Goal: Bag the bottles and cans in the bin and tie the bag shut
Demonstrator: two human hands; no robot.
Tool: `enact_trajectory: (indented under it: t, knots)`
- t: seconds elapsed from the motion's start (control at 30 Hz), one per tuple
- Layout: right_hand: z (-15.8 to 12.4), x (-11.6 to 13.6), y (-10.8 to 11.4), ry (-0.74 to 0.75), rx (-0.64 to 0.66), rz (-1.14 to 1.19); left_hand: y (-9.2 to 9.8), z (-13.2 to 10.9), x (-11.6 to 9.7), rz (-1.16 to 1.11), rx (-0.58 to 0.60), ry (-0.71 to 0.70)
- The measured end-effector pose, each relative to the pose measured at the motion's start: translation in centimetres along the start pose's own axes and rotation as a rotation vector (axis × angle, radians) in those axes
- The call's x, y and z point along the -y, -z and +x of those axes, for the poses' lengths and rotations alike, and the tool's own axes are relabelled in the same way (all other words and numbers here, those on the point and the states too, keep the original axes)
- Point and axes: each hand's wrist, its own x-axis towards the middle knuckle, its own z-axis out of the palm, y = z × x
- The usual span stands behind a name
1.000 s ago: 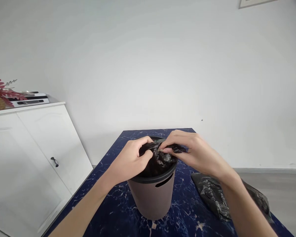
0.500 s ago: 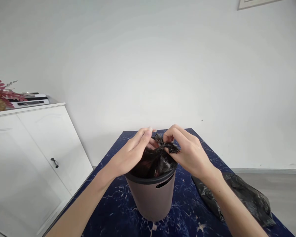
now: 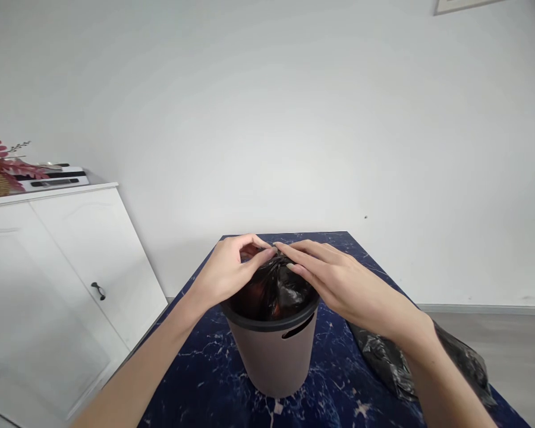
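A taupe trash can (image 3: 274, 356) with a dark rim and a slot handle stands on a blue marbled table. Inside it sits a black garbage bag (image 3: 289, 291), its top gathered and twisted just above the rim. From the left, my left hand (image 3: 232, 267) pinches the gathered top between thumb and fingers. My right hand (image 3: 334, 273) comes from the right, fingers close together, thumb and fingertips closed on the same twisted neck. The very tip of the bag is mostly hidden behind the fingers.
Another black plastic bag (image 3: 392, 362) lies crumpled at the table's right edge, partly behind my right forearm. The blue marbled tabletop (image 3: 200, 380) reaches back to a white wall. A white cabinet (image 3: 71, 267) stands at left, with red decorative leaves (image 3: 22, 169) on top.
My right hand has uncurled from its pinch, its fingers now stretched towards the left. My left hand has turned to pinch the bag's neck. The bag's loose end no longer shows on the right.
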Motion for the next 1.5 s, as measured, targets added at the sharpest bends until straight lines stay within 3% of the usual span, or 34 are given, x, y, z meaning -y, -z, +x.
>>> enact_trajectory:
  t: [0.17, 0.4, 0.63, 0.77, 0.83, 1.0, 1.13, 1.27, 1.5]
  knots:
    - [-1.0, -1.1, 0.0, -0.098, 0.052, -0.053, 1.4, -0.6, 2.0, 0.304, -0.168, 0.006]
    - [-1.5, -2.7, 0.3, -0.215, 0.122, -0.100, 3.5, -2.1, 3.9, 0.404, -0.254, 0.063]
    - [-1.8, -2.9, 0.4, -0.294, 0.157, -0.104, 3.3, -3.6, 3.5, 0.446, -0.272, 0.070]
    - [-2.0, -2.2, 0.5, -0.329, 0.164, -0.096, 2.6, -3.8, 2.1, 0.555, -0.282, -0.058]
    - [-1.9, -1.8, 0.8, -0.330, 0.156, -0.074, 2.4, -3.2, 1.3, 0.568, -0.188, -0.172]
    - [-1.6, -0.7, 2.1, -0.361, 0.006, -0.029, 1.6, -0.1, 0.7, 0.528, 0.336, -0.298]
    - [-1.5, 0.0, 2.9, -0.337, -0.102, 0.014, 0.9, 1.4, 1.4, 0.536, 0.440, -0.390]
    - [-1.6, 0.0, 3.2, -0.308, -0.132, 0.046, 1.6, 1.1, 2.1, 0.483, 0.319, -0.410]
    - [-1.1, -0.6, 2.7, -0.279, -0.086, 0.090, 2.7, 0.5, 2.3, 0.507, -0.037, -0.480]
